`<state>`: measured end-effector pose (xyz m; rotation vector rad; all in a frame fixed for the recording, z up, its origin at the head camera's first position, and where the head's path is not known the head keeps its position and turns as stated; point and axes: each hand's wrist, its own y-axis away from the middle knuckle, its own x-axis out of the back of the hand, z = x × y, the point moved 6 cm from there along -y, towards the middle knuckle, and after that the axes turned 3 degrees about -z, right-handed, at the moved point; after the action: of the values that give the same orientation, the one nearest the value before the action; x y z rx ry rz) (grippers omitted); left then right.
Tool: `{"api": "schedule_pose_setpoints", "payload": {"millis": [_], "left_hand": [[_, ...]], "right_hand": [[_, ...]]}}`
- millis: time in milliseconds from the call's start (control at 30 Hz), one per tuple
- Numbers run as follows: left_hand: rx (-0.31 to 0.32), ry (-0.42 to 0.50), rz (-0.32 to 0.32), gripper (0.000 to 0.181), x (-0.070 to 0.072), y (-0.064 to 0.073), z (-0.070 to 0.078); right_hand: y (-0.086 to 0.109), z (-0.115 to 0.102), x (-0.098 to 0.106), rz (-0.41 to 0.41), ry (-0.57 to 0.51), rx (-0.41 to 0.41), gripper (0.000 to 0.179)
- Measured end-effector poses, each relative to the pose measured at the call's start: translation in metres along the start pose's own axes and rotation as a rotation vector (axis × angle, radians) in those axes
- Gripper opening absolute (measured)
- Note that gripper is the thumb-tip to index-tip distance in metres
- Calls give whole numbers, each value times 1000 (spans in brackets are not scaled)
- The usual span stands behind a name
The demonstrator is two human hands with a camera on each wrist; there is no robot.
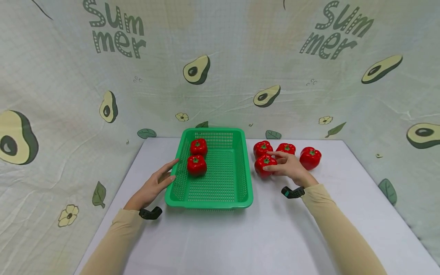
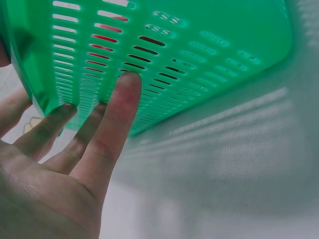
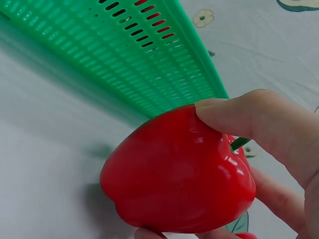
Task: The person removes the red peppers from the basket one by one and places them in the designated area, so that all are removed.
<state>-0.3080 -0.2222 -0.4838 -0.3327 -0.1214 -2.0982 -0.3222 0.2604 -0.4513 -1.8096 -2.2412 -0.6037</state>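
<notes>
My left hand [image 1: 153, 187] is at the left side of a green plastic basket [image 1: 209, 206]. In the left wrist view its straight fingers [image 2: 124, 99] rest against the slotted outer wall. Two red bell peppers [image 1: 197, 165] sit inside the basket along its left side, one behind the other. Right of the basket, my right hand [image 1: 290, 167] grips another red bell pepper [image 3: 174, 174], thumb on one side near the green stem and fingertips at the other. Close behind the gripped one are two more bell peppers [image 1: 262, 148].
A further red bell pepper [image 1: 310, 158] stands right of the right hand. The white table [image 1: 206, 244] ends at the back against a hanging cloth [image 1: 227, 68] printed with avocados. Each wrist wears a black band [image 1: 293, 192].
</notes>
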Motion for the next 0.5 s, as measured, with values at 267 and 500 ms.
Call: {"api": "schedule_pose_setpoints", "payload": {"millis": [267,500], "left_hand": [[-11,-4,-7,65,-1,0,1],[-12,-8,-1,65,0,0,0]], "right_hand": [[1,2,-1,10,1,-22,79],[0,3,-2,2,12,-18,80]]}}
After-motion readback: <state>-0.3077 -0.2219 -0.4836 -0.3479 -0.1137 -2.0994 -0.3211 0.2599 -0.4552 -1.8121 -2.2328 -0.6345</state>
